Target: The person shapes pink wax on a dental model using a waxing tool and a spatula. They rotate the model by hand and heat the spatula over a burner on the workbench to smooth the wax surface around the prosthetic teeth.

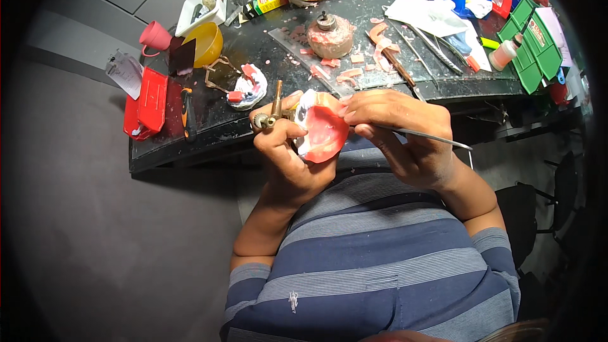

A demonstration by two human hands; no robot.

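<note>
Above the front edge of the bench, my left hand grips a dental cast from below and from the left. The cast is white and sits on a brass articulator, whose rod and knurled screw stick up by the thumb. Smooth pink-red wax covers the cast's right side, forming a hollow plate. My right hand pinches a thin metal wax carver. Its shank points right, away from the cast; the fingers hide its working end. The right fingertips are at the wax's upper right rim.
Behind the hands stands a wax-spattered burner among pink wax scraps and a wooden-handled knife. A second cast with red wax lies left, near a yellow bowl. Red and green bins flank the bench.
</note>
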